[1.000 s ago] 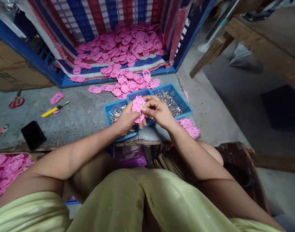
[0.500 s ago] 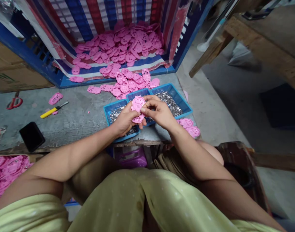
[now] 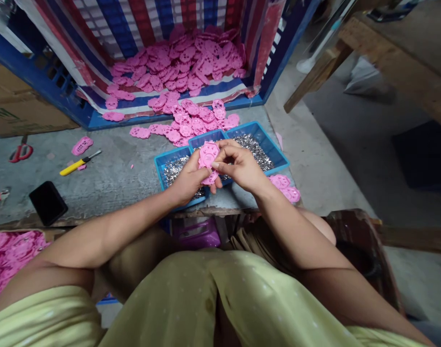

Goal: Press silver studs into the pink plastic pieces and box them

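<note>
Two hands are working one pink plastic piece [image 3: 208, 161] just above the blue trays [image 3: 258, 131]: we're clamping it w/ left hand [image 3: 187, 180], right hand [image 3: 238, 166] fingertips pinching its edge.

Pink plastic piece [image 3: 208, 161] is tilting a little more upright between the two hands, its face now turned slightly toward the left hand [image 3: 186, 180]. Right hand [image 3: 242, 166] is curling its fingertips [image 3: 217, 163] tighter over the piece's right edge. The camera view is shifting slightly, so the blue trays [image 3: 274, 152] sit marginally higher.
</note>
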Available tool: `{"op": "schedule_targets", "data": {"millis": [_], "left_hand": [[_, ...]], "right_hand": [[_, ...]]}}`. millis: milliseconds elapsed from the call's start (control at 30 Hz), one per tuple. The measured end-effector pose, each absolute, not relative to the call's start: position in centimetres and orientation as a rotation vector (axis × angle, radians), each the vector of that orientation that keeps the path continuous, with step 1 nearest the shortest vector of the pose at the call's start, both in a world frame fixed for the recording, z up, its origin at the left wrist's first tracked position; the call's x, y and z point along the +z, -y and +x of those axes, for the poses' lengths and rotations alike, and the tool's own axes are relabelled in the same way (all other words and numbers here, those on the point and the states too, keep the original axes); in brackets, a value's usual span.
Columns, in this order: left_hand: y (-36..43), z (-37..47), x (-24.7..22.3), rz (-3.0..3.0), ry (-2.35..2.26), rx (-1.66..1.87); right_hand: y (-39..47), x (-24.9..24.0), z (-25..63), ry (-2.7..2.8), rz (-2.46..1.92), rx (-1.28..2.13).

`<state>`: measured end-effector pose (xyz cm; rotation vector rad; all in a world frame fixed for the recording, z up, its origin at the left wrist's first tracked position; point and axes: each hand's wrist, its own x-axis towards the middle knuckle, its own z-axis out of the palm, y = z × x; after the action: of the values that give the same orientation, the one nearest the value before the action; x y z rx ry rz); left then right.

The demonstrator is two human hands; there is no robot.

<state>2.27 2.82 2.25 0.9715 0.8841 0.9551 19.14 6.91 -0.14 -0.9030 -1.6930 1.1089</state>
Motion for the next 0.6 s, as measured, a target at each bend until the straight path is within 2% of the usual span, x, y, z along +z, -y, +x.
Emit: {"op": "schedule_targets", "data": {"millis": [133,267,333,400,500,600], "left_hand": [[-2.8,2.4,2.4,1.026,-0.884,0.950],[-3.1,2.4,2.7,1.017,-0.847,0.982],[-3.2,2.3,2.8,0.990,-0.814,0.993],[-3.2,2.2,2.9,0.987,-0.795,0.993],[-3.1,1.9,2.9,1.027,-0.784,0.994],[-3.1,1.8,2.8,1.071,-0.776,0.998]], "right_hand": [[-6.5,-0.2,18.8,1.665,-0.923,1.086],[-7.1,0.1,19.2,1.559,-0.830,1.249],[-8.2,0.3,20.5,1.529,-0.852,1.187],[-9.7,0.3,22.4,1.540,-1.067,0.957],[-11.5,-0.1,24.7,1.796,-1.737,0.593],[-12.0,-0.6,25.0,2.243,-2.271,0.556]]}}
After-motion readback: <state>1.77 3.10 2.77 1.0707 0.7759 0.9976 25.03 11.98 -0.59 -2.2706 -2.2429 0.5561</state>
